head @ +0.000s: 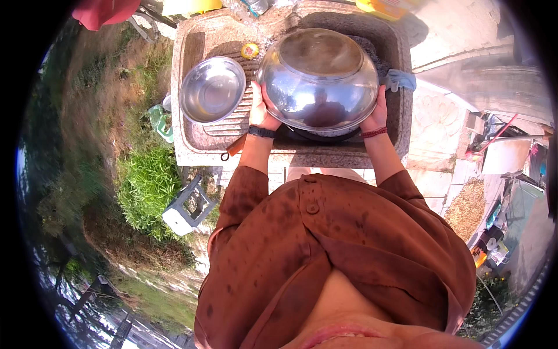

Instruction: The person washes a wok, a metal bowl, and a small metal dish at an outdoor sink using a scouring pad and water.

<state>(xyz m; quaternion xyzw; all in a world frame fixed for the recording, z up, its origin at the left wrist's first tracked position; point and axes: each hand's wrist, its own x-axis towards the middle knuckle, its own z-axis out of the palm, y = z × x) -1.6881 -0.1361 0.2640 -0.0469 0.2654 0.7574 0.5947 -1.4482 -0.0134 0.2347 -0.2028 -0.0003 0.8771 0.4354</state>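
A large shiny stainless steel basin [320,98] is held bottom-up over the right bowl of a speckled stone sink [279,159]. My left hand [261,109] grips its rim on the left, and my right hand [377,113] grips it on the right. Under its near edge shows part of a dark round rim, mostly hidden. A smaller steel basin [212,90] rests mouth-up on the ribbed drainboard [229,128] to the left. Behind it lies a small round yellow item [250,51]. A brown handle [237,145] with a ring juts over the sink's front edge, by my left wrist.
A blue-grey cloth [400,80] hangs over the sink's right edge. Yellow containers [383,8] stand behind the sink. At left are a green plastic item [160,123], a leafy plant [148,192] and a grey stool [189,205]. Paving slabs [436,126] lie at right.
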